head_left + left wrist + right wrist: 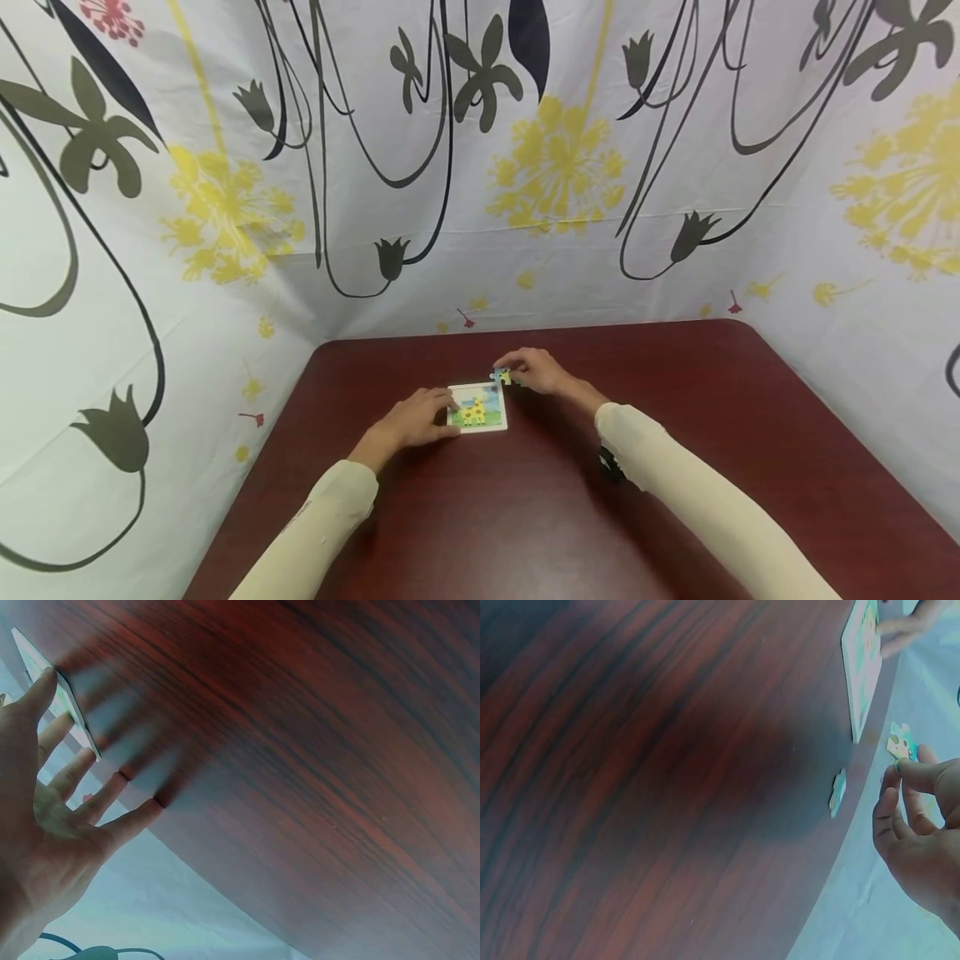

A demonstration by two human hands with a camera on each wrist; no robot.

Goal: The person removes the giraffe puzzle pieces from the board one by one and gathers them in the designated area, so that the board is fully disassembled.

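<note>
A small jigsaw puzzle board with a white rim and a yellow giraffe picture lies on the table. My left hand rests at its left side, the thumb by the near left corner and a fingertip on the picture. In the left wrist view the fingers of the left hand are spread and fairly straight. Just beyond the board's far right corner, my right hand pinches a yellow and blue puzzle piece between thumb and fingers, above the table. Another puzzle piece lies on the table below the right hand.
The dark red wooden table has rounded far corners. A patterned white cloth hangs behind it and along both sides. Something black shows at the right sleeve.
</note>
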